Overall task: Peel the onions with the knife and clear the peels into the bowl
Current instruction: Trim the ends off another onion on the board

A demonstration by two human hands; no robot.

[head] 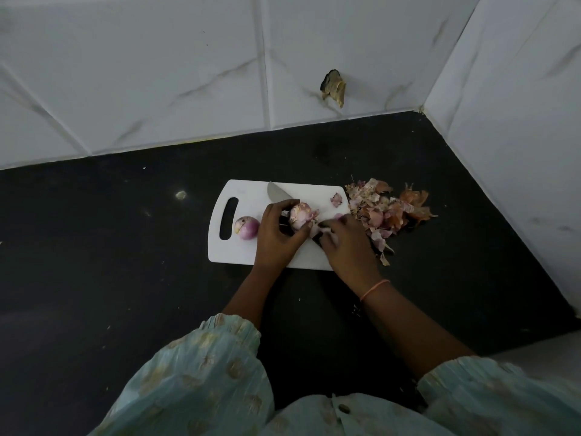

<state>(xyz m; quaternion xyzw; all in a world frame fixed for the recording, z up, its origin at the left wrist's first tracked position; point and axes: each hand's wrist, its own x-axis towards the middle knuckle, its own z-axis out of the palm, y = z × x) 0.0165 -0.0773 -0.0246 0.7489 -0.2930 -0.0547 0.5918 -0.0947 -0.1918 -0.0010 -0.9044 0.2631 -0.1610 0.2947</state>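
At the middle of the cutting board, the left hand grips the round, likely slippery onion while the right hand pinches its thin, papery, easily torn peel.

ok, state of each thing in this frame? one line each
left hand: grips the half-peeled onion
right hand: holds the knife, pulling a peel
peeled onion: lies on the cutting board, untouched
peel pile: on the black counter by the board's right edge, not cleared
bowl: not in view
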